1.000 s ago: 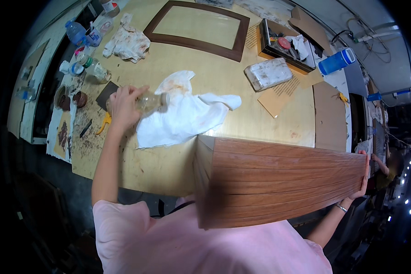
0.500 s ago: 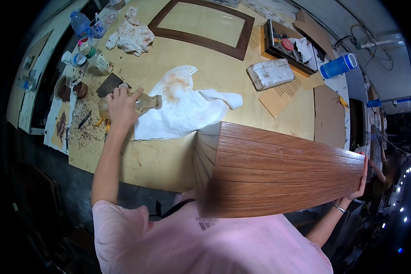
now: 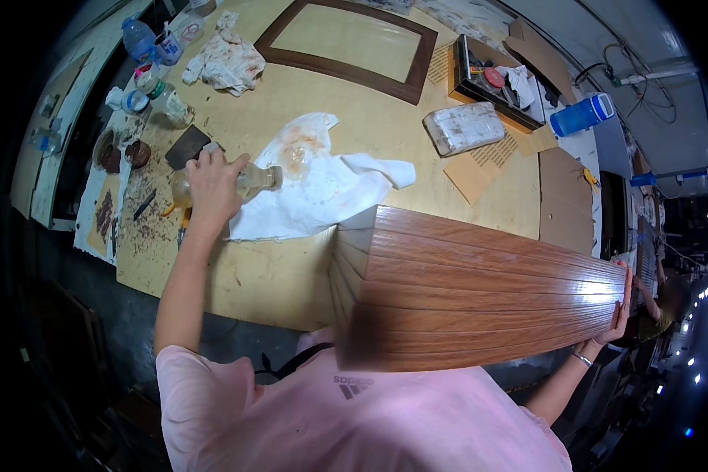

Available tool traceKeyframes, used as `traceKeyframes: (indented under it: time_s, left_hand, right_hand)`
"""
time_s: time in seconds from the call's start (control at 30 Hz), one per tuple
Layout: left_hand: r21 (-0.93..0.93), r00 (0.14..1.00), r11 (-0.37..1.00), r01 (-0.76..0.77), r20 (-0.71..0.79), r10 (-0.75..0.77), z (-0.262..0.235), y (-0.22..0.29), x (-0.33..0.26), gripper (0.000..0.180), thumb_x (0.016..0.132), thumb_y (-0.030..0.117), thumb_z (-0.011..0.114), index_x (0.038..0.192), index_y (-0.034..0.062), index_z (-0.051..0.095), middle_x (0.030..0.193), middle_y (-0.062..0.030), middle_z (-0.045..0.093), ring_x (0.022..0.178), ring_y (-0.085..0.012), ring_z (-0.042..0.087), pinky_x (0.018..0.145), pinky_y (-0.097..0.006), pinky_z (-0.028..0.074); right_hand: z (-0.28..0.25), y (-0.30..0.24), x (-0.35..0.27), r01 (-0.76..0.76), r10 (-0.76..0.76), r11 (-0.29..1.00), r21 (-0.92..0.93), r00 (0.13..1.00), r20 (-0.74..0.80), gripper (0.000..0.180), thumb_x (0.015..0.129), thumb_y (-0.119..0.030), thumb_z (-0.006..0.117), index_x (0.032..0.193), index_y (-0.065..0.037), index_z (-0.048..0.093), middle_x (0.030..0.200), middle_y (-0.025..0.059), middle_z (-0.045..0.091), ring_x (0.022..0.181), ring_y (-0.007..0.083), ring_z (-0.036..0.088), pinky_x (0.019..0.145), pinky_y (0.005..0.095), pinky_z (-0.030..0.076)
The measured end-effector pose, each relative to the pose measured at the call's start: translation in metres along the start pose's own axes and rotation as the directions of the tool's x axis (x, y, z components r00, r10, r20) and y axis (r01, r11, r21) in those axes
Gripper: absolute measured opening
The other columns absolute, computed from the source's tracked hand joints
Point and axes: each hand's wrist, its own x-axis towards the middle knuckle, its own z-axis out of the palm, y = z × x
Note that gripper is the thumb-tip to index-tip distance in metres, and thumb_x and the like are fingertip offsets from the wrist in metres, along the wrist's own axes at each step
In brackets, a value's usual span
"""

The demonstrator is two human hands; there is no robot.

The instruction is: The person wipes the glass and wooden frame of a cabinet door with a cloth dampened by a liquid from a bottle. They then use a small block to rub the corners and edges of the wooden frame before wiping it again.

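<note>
My left hand (image 3: 215,187) is wrapped round a clear plastic bottle (image 3: 258,180) lying nearly on its side. The bottle's mouth points right, over a crumpled white cloth (image 3: 330,189) with a brownish stain; near the mouth, the stained part looks wet. At the right, my right hand (image 3: 623,311) grips the far end of a long brown wooden piece with grooved faces (image 3: 488,287). That piece slants across in front of my body, its near end close to the cloth. Its underside is hidden, as are some of my right fingers.
Behind my left hand lie a dark sanding block (image 3: 189,147), a labelled bottle (image 3: 171,106) and a small brown pot (image 3: 138,154). Farther back are a stained rag (image 3: 225,59) and a dark wooden frame (image 3: 425,59). A wrapped block (image 3: 466,128), a tool box (image 3: 462,75) and a blue bottle (image 3: 580,115) stand right.
The bottle's mouth has shifted slightly right over the cloth, where a wet-looking patch now shows. The wooden piece has turned slightly, with a bright glare near its right end.
</note>
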Motion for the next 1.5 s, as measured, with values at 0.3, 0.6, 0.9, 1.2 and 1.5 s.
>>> traceKeyframes:
  time_s: [0.3,0.6,0.9,1.2,1.5]
  left_hand:
    - [-0.112,0.954,0.958,0.264,0.175,-0.242,-0.001,-0.022,0.030,0.054,0.070,0.009,0.069,0.121,0.0239,0.066,0.109,-0.0094,0.062,0.101,-0.0314,0.057,0.082,-0.042,0.041]
    - [-0.986,0.875,0.013,0.168,0.143,-0.463,0.065,-0.041,0.114,0.088,0.059,-0.006,0.082,0.138,0.0034,0.043,0.127,-0.0081,0.058,0.115,-0.0207,0.057,0.099,-0.034,0.046]
    - [-0.881,0.865,0.260,0.396,0.263,-0.426,0.075,-0.047,0.092,0.064,0.070,0.008,0.080,0.127,0.0024,0.052,0.121,-0.0129,0.062,0.114,-0.0263,0.059,0.097,-0.037,0.047]
    - [-0.649,0.830,0.530,0.546,0.505,-0.236,0.072,0.012,0.011,0.043,0.079,0.019,0.075,0.114,-0.0033,0.064,0.098,-0.0145,0.070,0.089,-0.0209,0.066,0.080,-0.034,0.050]
    - [-0.970,0.976,-0.236,0.059,0.106,-0.191,-0.157,0.052,0.011,0.031,0.086,0.007,0.064,0.115,-0.0040,0.063,0.104,-0.0086,0.068,0.092,-0.0134,0.064,0.084,-0.027,0.049]
  right_hand:
    - [0.004,0.000,0.000,0.008,-0.008,1.000,-0.006,1.000,-0.003,0.069,0.094,-0.034,0.036,0.149,0.008,0.026,0.153,0.0268,0.029,0.144,0.0366,0.029,0.118,0.0489,0.021]
    - [0.004,0.002,0.006,0.009,-0.009,1.000,0.001,1.000,-0.024,0.068,0.096,-0.035,0.037,0.148,0.008,0.029,0.153,0.0257,0.030,0.144,0.0364,0.029,0.118,0.0478,0.021]
    - [0.005,0.003,0.007,-0.002,0.002,1.000,-0.004,1.000,-0.027,0.070,0.095,-0.036,0.038,0.148,0.008,0.029,0.153,0.0265,0.030,0.144,0.0361,0.029,0.118,0.0478,0.021]
    - [0.018,-0.002,0.008,0.003,-0.004,0.999,-0.046,1.000,-0.020,0.070,0.095,-0.037,0.038,0.147,0.009,0.030,0.153,0.0265,0.032,0.143,0.0355,0.031,0.118,0.0476,0.023]
    - [0.013,-0.004,0.010,0.021,-0.019,1.000,0.024,0.998,-0.053,0.071,0.091,-0.036,0.043,0.144,0.010,0.036,0.149,0.0245,0.040,0.139,0.0319,0.039,0.116,0.0421,0.028]
